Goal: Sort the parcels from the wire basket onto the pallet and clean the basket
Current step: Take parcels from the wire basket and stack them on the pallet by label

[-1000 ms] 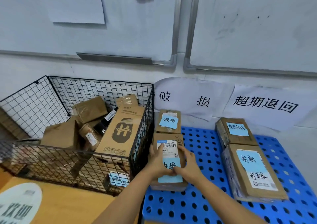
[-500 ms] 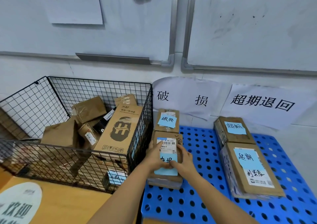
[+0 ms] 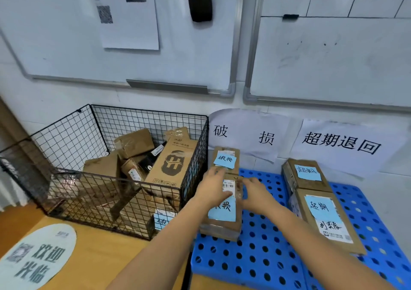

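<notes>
The left hand (image 3: 212,189) and right hand (image 3: 255,195) lay loosely straight fingers on a parcel (image 3: 223,214) at the pallet's (image 3: 255,263) left edge, apparently placing it; the next move is probably to fetch another from the basket (image 3: 66,138).

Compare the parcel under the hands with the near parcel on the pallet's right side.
The parcel under the hands is narrower; the near right parcel is broader. The left hand and right hand rest on the first; nothing touches the second. The first's white label sits beyond its blue note, the second's nearer than its note. Both are brown cardboard, lying flat on the blue pallet.
</notes>
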